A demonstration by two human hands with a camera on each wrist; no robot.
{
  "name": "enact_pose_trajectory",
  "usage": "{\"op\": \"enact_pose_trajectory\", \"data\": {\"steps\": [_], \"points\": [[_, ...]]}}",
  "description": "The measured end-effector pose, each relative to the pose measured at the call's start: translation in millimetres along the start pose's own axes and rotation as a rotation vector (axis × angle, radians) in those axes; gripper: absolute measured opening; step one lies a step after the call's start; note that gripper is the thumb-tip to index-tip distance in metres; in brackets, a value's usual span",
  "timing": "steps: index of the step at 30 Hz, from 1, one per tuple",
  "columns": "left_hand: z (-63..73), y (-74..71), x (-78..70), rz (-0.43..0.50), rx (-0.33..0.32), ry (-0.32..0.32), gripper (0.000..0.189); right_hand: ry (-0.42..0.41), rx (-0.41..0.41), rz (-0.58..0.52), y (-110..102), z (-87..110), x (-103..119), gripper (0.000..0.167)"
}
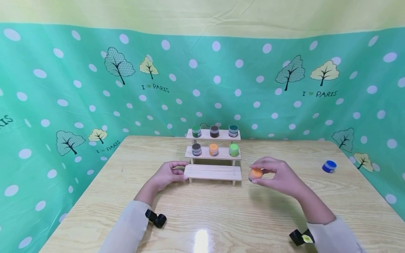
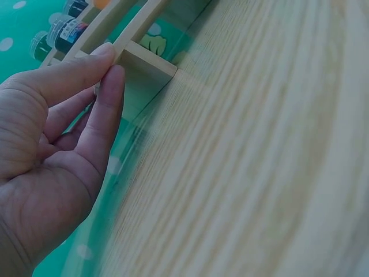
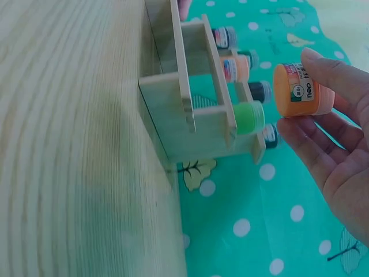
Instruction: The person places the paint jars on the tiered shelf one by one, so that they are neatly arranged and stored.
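Note:
A three-step wooden rack [image 1: 212,172] stands on the table, its lowest step bare. My left hand [image 1: 167,175] pinches the left end of that step between thumb and fingers, seen close up in the left wrist view. Right of the rack, above the tabletop, my right hand [image 1: 280,177] holds an orange paint jar [image 3: 297,89] with a printed label. On the middle step sit a dark grey jar [image 1: 196,150], another orange jar [image 1: 213,150] and a light green jar [image 1: 234,150]. The top step carries a green jar [image 1: 196,131], a dark brown jar [image 1: 214,131] and a teal jar [image 1: 233,131].
A blue jar [image 1: 329,166] lies apart at the right of the wooden table [image 1: 202,207]. Behind the table hangs a green dotted curtain [image 1: 218,91] printed with trees, and it also runs along both sides.

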State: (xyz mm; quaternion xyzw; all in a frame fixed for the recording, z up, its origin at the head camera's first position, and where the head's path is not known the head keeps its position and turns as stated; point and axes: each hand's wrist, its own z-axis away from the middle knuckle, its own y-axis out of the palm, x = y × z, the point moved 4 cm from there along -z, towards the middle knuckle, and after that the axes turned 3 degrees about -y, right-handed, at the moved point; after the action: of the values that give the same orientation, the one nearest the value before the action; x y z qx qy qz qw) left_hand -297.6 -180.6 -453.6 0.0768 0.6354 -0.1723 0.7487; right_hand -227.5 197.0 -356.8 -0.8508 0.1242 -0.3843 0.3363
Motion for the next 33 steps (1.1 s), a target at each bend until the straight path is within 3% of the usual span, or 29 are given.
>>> {"op": "enact_pose_trajectory", "data": {"steps": [14, 33], "points": [[0.6, -0.6, -0.1, -0.007, -0.014, -0.006, 0.062, -0.102, 0.051, -0.061, 26, -16.2, 17, 0.035], [1.0, -0.5, -1.7, 0.001, -0.010, -0.007, 0.063, -0.088, 0.056, -0.149, 44, -48.7, 24, 0.036]]}}
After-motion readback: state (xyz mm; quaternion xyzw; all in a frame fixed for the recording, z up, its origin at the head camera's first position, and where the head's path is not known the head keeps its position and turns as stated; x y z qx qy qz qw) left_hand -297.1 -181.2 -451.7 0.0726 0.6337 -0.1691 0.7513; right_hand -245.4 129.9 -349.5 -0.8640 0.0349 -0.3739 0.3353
